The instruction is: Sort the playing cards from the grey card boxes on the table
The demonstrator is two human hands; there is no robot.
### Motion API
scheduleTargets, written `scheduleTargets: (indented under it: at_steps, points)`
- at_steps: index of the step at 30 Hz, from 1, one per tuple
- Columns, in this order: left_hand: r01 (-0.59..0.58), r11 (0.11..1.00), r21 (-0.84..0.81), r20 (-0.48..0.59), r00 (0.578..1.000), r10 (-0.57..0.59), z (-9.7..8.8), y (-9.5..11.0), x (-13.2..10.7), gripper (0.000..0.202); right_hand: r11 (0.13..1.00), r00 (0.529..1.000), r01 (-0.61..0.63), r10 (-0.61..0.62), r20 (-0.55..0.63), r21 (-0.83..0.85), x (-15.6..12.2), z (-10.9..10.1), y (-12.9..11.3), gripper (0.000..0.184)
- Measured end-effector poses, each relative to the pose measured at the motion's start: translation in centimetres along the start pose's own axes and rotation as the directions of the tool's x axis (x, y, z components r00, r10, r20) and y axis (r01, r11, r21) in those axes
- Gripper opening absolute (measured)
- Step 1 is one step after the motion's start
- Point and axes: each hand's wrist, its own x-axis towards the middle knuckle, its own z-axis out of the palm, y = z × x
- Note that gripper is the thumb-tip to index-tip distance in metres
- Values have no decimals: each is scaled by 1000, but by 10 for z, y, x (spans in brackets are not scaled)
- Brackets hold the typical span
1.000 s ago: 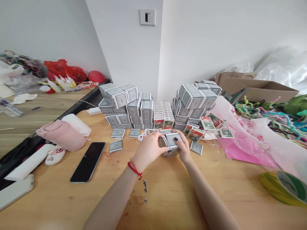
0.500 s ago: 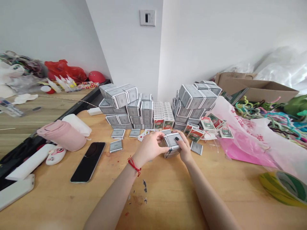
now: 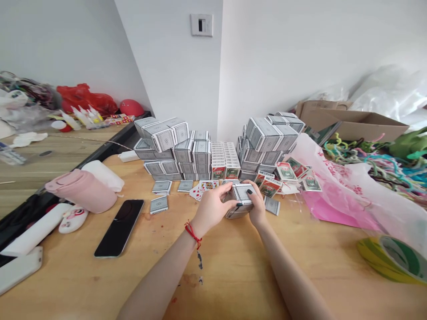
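A box-shaped block made of playing cards [image 3: 239, 210], grey patterned backs outward, is held just above or on the tabletop; which, I cannot tell. My left hand [image 3: 213, 206], with a red string on its wrist, pinches the block's left front corner between thumb and fingers. Around its right side wraps my right hand [image 3: 257, 208], one dark-nailed finger lying on the top. Left of the block lie face-up playing cards [image 3: 208, 185], partly covered by my left hand. A grey-backed card stack [image 3: 272, 205] lies to the right of my right hand.
Similar card blocks stand piled at the back left [image 3: 163, 138] and back right [image 3: 267, 135], with boxed decks [image 3: 218, 162] between them. Loose decks [image 3: 286, 172] lie right. A phone [image 3: 120, 227], a pink bottle [image 3: 80, 189] and yellow-green tape [image 3: 390, 260] flank my arms.
My left hand has shifted slightly right and its thumb lies closer along the block's front edge. More of the face-up cards shows. The whole view has moved a little.
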Motion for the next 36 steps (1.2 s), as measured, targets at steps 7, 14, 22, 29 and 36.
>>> scheduleTargets:
  at_steps: [7,14,22,29,36]
  points:
    - [31,996,-81,0,1000,-31,2,-10,3,51,997,1000,5,-4,-19,72,-1,1,1,33]
    - [-222,954,199,-34,972,234,11,-17,5,46,943,994,-34,67,-89,330,0,4,6,29]
    - [-348,628,696,131,921,366,30,-30,-4,59,662,893,-306,449,-35,684,-8,15,26,21]
    - [-340,497,798,161,916,368,31,-35,-3,46,610,894,-302,449,-5,733,-6,16,28,22]
    - [-318,485,815,158,927,341,31,-32,-4,48,635,896,-317,444,3,705,-10,18,28,25]
